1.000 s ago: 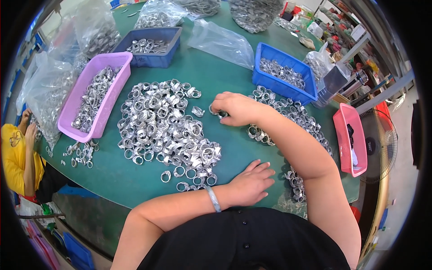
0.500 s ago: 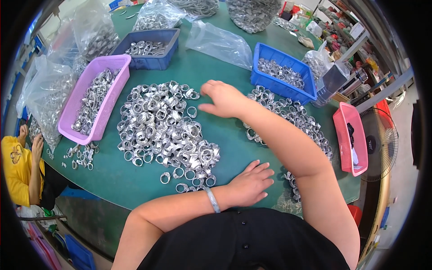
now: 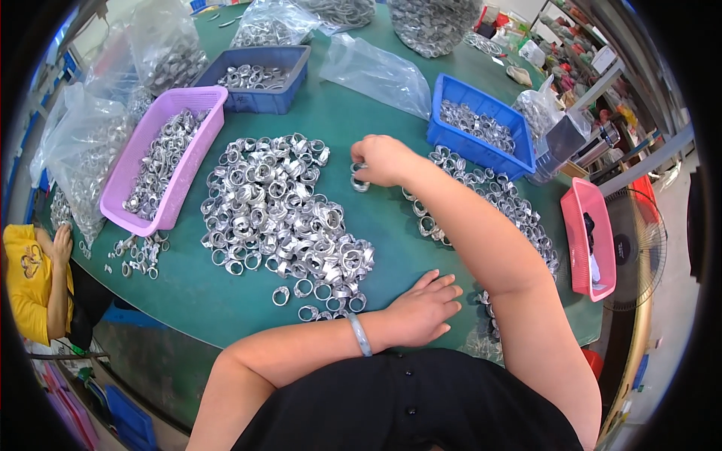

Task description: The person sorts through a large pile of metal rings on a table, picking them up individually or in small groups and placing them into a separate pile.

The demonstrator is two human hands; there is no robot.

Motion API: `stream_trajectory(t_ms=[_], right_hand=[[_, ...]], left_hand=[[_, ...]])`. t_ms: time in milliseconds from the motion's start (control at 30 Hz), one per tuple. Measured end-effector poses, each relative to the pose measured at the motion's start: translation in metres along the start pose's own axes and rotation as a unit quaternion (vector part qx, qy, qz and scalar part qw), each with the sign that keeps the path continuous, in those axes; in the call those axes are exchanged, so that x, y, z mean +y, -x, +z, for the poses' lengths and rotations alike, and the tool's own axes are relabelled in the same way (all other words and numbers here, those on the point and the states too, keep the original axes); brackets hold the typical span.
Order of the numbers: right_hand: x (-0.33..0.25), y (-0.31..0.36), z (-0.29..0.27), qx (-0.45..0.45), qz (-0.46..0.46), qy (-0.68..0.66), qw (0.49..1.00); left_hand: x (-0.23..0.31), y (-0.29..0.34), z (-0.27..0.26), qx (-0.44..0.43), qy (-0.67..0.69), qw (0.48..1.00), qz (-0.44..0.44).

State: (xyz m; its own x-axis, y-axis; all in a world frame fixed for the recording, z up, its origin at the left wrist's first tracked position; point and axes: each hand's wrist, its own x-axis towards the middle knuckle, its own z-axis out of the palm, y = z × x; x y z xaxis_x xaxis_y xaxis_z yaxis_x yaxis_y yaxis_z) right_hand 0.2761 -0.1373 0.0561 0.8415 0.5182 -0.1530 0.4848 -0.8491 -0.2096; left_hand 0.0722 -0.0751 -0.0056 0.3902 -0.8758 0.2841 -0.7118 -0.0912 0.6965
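Observation:
My right hand [image 3: 385, 160] is closed at the fingertips on metal rings [image 3: 360, 180], which lie at the table surface under its thumb and fingers. It is between a large pile of silver rings [image 3: 274, 207] on the left and a second ring pile [image 3: 511, 207] on the right, partly hidden behind my right forearm. Near the table's front edge rests my left hand [image 3: 423, 308], open with fingers spread and holding nothing. A light bangle circles the left wrist. A few loose rings [image 3: 303, 288] lie near the front of the large pile.
A purple basket [image 3: 188, 169], a dark blue bin [image 3: 259, 101] and a blue bin [image 3: 481, 146] hold rings. A flat plastic bag [image 3: 376, 75] lies at the back. At right stand a pink basket [image 3: 583, 255] and a fan [image 3: 635, 252]. A person in yellow [image 3: 34, 278] sits at left.
My right hand has moved slightly right, away from the large pile, drawing rings off its edge with its fingers now closed on them. My left hand stays in place.

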Motion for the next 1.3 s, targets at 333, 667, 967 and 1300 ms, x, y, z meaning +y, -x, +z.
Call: stream_trajectory(t_ms=[333, 667, 967, 1300], right_hand=[[-0.020, -0.025, 0.020, 0.074, -0.073, -0.066, 0.992], [-0.013, -0.003, 0.033, 0.169, -0.063, -0.034, 0.983], [-0.015, -0.010, 0.039, 0.228, -0.134, -0.005, 0.964], [0.029, 0.079, 0.039, 0.268, -0.102, 0.159, 0.945]], left_hand=[[-0.001, -0.002, 0.003, -0.006, 0.007, 1.000, -0.002], [-0.002, 0.001, 0.002, 0.000, -0.007, 1.000, -0.004], [-0.002, -0.001, 0.004, 0.004, 0.000, 1.000, 0.009], [0.004, -0.002, -0.004, -0.028, -0.044, 0.999, 0.004]])
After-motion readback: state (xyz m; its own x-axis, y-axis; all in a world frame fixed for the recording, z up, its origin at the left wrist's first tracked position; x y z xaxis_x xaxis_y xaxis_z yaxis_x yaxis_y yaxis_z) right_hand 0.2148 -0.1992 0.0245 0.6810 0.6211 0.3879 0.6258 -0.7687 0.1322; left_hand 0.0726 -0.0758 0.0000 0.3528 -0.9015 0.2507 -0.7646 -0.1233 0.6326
